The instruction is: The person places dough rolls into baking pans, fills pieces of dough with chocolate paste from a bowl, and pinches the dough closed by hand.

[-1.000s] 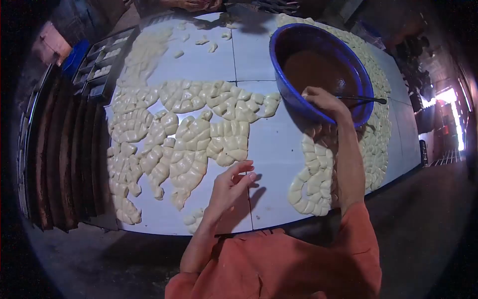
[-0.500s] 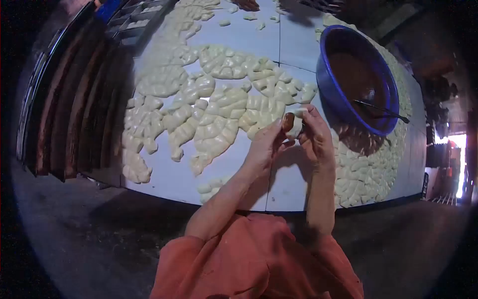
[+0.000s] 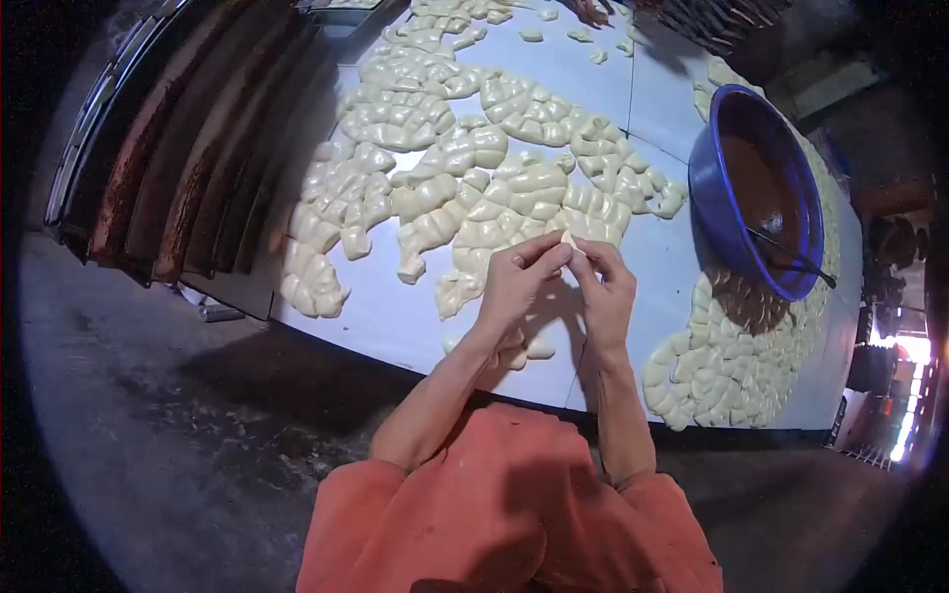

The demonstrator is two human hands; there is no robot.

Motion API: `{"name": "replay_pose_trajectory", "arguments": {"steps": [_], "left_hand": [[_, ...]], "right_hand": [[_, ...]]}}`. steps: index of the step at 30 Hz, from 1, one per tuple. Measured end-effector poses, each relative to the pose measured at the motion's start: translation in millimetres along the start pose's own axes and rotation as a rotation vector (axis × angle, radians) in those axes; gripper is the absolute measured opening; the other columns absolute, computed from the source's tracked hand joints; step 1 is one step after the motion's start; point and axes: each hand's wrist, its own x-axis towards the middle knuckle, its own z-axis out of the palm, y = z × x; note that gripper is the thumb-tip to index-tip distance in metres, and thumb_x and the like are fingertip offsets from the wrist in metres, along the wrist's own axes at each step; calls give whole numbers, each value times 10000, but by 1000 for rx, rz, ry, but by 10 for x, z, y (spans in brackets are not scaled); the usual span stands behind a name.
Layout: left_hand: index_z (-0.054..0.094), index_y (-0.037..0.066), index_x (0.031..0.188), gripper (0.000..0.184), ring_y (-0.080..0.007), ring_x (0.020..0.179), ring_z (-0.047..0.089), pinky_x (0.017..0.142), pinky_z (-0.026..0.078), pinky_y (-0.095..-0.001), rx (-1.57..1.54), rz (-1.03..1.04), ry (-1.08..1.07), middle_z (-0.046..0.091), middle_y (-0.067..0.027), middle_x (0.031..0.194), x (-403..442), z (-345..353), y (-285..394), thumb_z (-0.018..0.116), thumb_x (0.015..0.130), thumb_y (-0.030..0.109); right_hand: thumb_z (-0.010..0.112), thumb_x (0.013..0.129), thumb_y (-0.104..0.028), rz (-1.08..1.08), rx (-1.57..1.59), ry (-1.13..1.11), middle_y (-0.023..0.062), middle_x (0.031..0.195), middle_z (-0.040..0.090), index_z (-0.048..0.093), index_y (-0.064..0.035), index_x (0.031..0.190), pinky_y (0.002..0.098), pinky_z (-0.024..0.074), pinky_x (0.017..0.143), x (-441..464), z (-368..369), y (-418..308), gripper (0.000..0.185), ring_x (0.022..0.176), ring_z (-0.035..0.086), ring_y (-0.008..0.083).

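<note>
My left hand [image 3: 524, 282] and my right hand [image 3: 605, 295] meet over the table, fingertips pinched together on a small pale dough piece [image 3: 567, 238]. Most of that piece is hidden by the fingers. Beyond and to the left, many joined pale dough pieces [image 3: 509, 206] lie on the white tabletop [image 3: 395, 341]. A few more dough pieces [image 3: 540, 350] rest below my hands near the front edge. To the right stands a blue basin [image 3: 732, 222] holding a brown filling [image 3: 756, 183], with a dark-handled utensil [image 3: 801, 259] leaning across its rim.
Another mass of dough pieces [image 3: 722, 361] covers the table's right side, around the basin. Dark upright trays [image 3: 188, 148] stand in a row at the left. At the far edge, another person's hand [image 3: 590, 10] shows partly.
My right hand came away from the basin to join my left. Brown filling showed between my hands half a second ago; now only pale dough shows there. The camera view has shifted.
</note>
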Motion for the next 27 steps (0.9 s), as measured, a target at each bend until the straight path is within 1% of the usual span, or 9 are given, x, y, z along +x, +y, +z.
{"name": "replay_pose_trajectory", "arguments": {"steps": [2, 7, 9, 14, 19, 21, 23, 25, 27], "left_hand": [[659, -22, 1234, 388, -138, 931, 677, 782, 570, -270, -161, -18, -21, 704, -69, 1058, -18, 37, 40, 727, 932, 213], [697, 17, 1152, 340, -103, 783, 666, 660, 548, -238, -18, -121, -43, 708, -29, 949, 66, -162, 119, 737, 923, 266], [702, 30, 1156, 340, -104, 784, 663, 653, 545, -232, 24, -140, -81, 704, -22, 930, 64, -231, 203, 743, 918, 269], [635, -3, 1252, 397, -134, 959, 663, 699, 601, -279, 130, 48, -157, 683, -75, 1057, -111, -163, 154, 726, 921, 196], [656, 20, 1225, 292, -108, 892, 669, 734, 607, -252, 42, -70, -206, 683, -54, 1047, -192, -202, 204, 663, 952, 123], [618, -2, 1275, 311, -146, 964, 677, 740, 619, -289, 78, -138, -266, 686, -79, 1075, -186, -244, 133, 589, 976, 77], [632, 3, 1268, 298, -135, 973, 673, 752, 610, -267, 63, -115, -273, 684, -81, 1085, -273, -222, 105, 550, 986, 55], [656, 3, 1242, 278, -114, 966, 662, 765, 592, -232, -23, -116, -227, 677, -83, 1093, -403, -138, 132, 550, 991, 62], [682, 3, 1201, 251, -99, 871, 668, 677, 570, -204, -120, -82, -175, 686, -70, 1035, -521, -47, 213, 593, 983, 90]], "right_hand": [[732, 899, -144, 336, 323, -75, 24, 937, 690, 718, -5, 1111, 258, 485, 756, -11, -27, -80, 254, 880, 607, 113], [734, 892, -137, 356, 358, -195, 42, 1064, 693, 679, -19, 1226, 246, 483, 700, -125, -158, -161, 358, 878, 614, 109], [752, 863, -107, -135, 33, -355, 56, 1144, 679, 654, -27, 1276, 241, 479, 678, -147, -187, -10, 432, 872, 613, 119], [780, 823, -72, -312, 31, -251, 61, 1102, 616, 737, -91, 1111, 283, 484, 750, -99, -176, 150, 292, 908, 593, 146], [782, 833, -78, -314, -12, -99, 74, 1193, 537, 706, -75, 1006, 310, 481, 822, -238, -16, 80, 189, 959, 541, 159], [792, 841, -86, -233, 283, 75, 74, 1164, 545, 650, -50, 950, 302, 478, 818, -328, 136, 107, 182, 965, 537, 165], [785, 855, -79, -257, 299, 168, 77, 1042, 589, 614, -41, 922, 299, 485, 759, -320, 193, 150, 187, 856, 563, 168], [773, 859, -55, -481, -12, 171, 62, 871, 605, 616, -40, 912, 302, 485, 688, -293, 146, 246, 167, 727, 560, 170], [752, 886, -84, -515, -52, 220, 58, 777, 604, 607, -33, 904, 311, 477, 635, -288, 134, 342, 154, 656, 545, 167]]}}
